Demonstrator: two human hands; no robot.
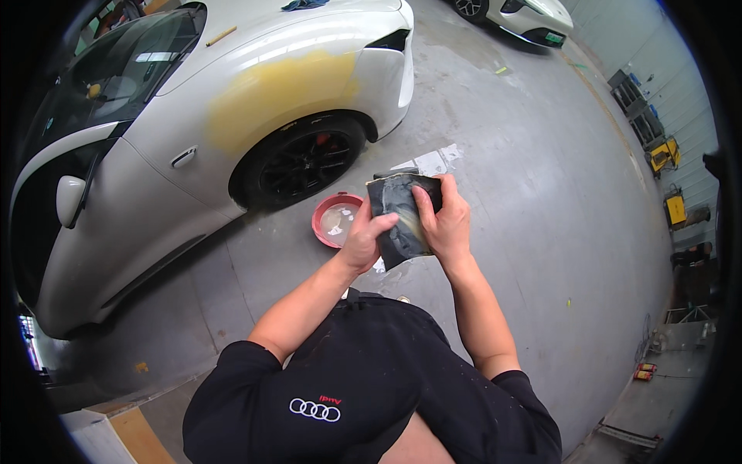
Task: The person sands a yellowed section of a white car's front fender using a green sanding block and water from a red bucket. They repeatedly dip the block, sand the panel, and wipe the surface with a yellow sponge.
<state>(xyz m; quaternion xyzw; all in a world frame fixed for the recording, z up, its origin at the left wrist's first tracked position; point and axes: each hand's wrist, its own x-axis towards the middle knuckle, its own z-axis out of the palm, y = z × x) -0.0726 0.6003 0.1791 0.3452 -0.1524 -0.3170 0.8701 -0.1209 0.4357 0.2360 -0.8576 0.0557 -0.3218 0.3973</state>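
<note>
Between both hands, in front of my chest, is a dark sheet of sandpaper (399,246) with a grey, worn patch and yellowish smears across its face. My left hand (363,240) grips its left edge, thumb lying across the front. On the right edge my right hand (447,219) is closed, its thumb pressed on the upper part; the fingers of both hands are mostly hidden behind the sheet. Just beyond my left hand, a red basin (318,224) with cloudy liquid sits on the floor. Past it stands a white car (185,100) with a yellow filler patch (286,87) on its fender.
The car's black wheel (309,164) is just beyond the basin. A blue cloth (304,5) and a tan stick (222,36) rest on the hood. White scraps (434,161) lie on the grey floor. Another white car (529,19) stands far off; yellow equipment (675,209) lines the right wall.
</note>
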